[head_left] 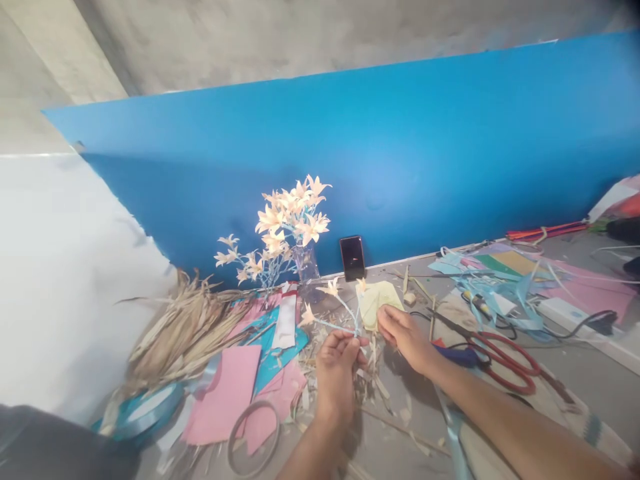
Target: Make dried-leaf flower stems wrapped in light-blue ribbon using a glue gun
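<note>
My left hand (340, 367) is closed round the blue stems of a small flower sprig (345, 317), whose pale orange blooms fan out above and to the left. On its right, my right hand (400, 333) pinches the lower right side of a pale yellow piece (377, 300) on the work surface. One bloom of the sprig overlaps the yellow piece's upper left edge. Behind them, a clear vase (305, 261) holds a bunch of similar flowers (293, 213), with more blue-stemmed flowers (255, 263) to its left.
Red-handled scissors (510, 363) lie right of my right forearm. A phone (353, 258) leans against the blue wall (400, 147). Dried husks (185, 333), pink sheets (227, 393), a ribbon roll (153, 408) and a tape ring (254, 439) lie left. Ribbons (523, 303) and cables are at right.
</note>
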Tool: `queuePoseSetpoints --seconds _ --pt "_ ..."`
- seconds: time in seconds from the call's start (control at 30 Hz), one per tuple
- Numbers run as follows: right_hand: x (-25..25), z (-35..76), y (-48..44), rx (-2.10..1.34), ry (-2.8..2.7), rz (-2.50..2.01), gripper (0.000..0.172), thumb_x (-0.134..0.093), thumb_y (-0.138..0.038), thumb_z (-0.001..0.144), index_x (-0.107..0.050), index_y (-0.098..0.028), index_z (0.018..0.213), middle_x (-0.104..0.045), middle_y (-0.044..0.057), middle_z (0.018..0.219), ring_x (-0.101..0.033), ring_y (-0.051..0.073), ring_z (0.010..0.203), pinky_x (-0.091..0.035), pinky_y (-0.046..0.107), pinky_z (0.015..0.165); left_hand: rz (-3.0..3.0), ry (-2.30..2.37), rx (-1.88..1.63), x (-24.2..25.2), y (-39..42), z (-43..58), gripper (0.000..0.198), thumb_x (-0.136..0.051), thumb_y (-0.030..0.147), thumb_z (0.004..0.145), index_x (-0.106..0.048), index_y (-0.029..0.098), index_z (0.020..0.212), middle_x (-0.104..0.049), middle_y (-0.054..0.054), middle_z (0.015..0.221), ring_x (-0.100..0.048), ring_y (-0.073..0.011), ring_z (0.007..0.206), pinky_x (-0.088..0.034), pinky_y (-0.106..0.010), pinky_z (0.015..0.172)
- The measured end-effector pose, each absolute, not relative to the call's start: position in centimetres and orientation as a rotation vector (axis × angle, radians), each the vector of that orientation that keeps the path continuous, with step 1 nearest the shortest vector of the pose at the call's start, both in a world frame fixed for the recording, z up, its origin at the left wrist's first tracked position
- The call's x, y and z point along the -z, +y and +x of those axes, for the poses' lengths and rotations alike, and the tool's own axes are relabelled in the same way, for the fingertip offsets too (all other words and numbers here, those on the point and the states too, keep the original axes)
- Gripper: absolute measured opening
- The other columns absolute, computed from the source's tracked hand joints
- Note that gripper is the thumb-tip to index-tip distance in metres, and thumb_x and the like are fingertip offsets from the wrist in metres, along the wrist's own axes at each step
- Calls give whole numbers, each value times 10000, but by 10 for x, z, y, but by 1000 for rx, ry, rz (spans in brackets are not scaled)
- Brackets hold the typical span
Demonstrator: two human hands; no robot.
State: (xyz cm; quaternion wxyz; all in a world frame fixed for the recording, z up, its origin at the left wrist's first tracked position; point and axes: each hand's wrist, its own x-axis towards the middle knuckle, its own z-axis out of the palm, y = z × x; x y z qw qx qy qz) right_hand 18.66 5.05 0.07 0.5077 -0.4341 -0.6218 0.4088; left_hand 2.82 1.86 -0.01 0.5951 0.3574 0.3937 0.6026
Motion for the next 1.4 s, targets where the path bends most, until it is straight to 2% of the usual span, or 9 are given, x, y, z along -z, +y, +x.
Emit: queuePoseSetpoints --seconds 0.13,0.33,0.43,0.57,0.7,0.87,1.03,1.23,1.4 --pt "2 189 51 -964 -1533 -1047 562 -376 -643 974 -387 -229 594 -383 -43 527 -385 133 515 -304 279 529 794 807 -1372 -8 14 30 287 -801 280 699 -565 172 819 -701 -6 736 -547 -77 519 -424 -198 502" --pt "3 187 52 -1068 -1464 -992 585 -441 -658 941 -380 -223 553 -359 -53 487 -340 114 481 -266 278 503 826 744 -1342 -10 12 33 287 -805 284 709 -568 173 827 -697 0 707 -554 -81 517 -439 -204 509" --pt "2 188 56 -1055 -1313 -1021 491 -629 -603 855 -497 -201 607 -420 -56 509 -354 101 474 -253 260 480 838 800 -1405 -11 13 30 317 -811 318 709 -550 183 826 -701 -4 736 -536 -75 508 -424 -198 486" --pt "-4 202 71 -1075 -1008 -926 372 -843 -454 688 -609 -167 665 -470 -62 512 -353 69 452 -218 224 441 826 849 -1486 -14 15 25 347 -816 359 713 -541 188 840 -678 11 719 -453 -44 468 -322 -157 426" --pt "-20 228 84 -1042 -788 -773 418 -864 -485 645 -581 -178 673 -510 -60 593 -321 37 450 -232 185 418 828 891 -1524 -12 16 22 337 -809 373 729 -544 183 812 -654 18 702 -434 -41 480 -305 -147 424" --pt "-39 255 86 -1108 -584 -568 497 -865 -506 659 -475 -199 639 -360 -103 506 -288 44 422 -259 150 372 857 968 -1556 -7 19 22 348 -820 392 710 -589 175 855 -650 11 707 -468 -56 506 -348 -158 448" --pt "-45 270 87 -1111 -445 -466 564 -813 -508 743 -359 -210 592 -292 -118 453 -237 45 378 -250 143 322 807 1004 -1557 -12 20 21 386 -836 436 669 -586 171 794 -614 24 665 -422 -48 482 -308 -151 425" --pt "-49 285 88 -981 -465 -489 532 -958 -371 544 -472 -193 663 -482 -106 530 -345 16 406 -293 103 344 859 1038 -1570 -7 18 20 371 -821 453 690 -593 169 761 -457 75 566 -363 -50 476 -280 -163 434" --pt "-42 291 95 -914 -447 -586 499 -970 -376 490 -544 -181 664 -606 -71 585 -383 9 415 -302 100 350 843 1002 -1603 -13 16 19 345 -818 421 708 -590 168 766 -397 93 550 -316 -43 461 -267 -169 438"
